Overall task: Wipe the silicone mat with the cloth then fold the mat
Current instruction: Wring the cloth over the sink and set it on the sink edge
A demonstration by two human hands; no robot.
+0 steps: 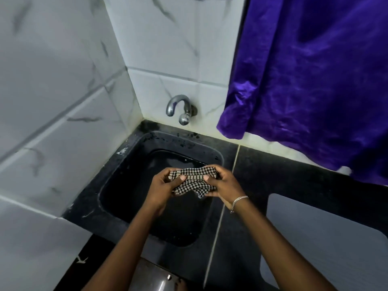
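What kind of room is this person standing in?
Probably a kitchen or wash area: a black sink sunk into a dark counter, a wall tap on marble-look tiles, and both hands holding a checked cloth over the basin.

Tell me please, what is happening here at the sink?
A person holds a checked cloth bunched between both hands, the left hand and the right hand, over a black sink. The tap on the tiled wall shows no running water. The grey mat lies flat on the black counter to the right, unfolded and untouched. A purple curtain hangs above the counter. So the wiping has not yet begun.
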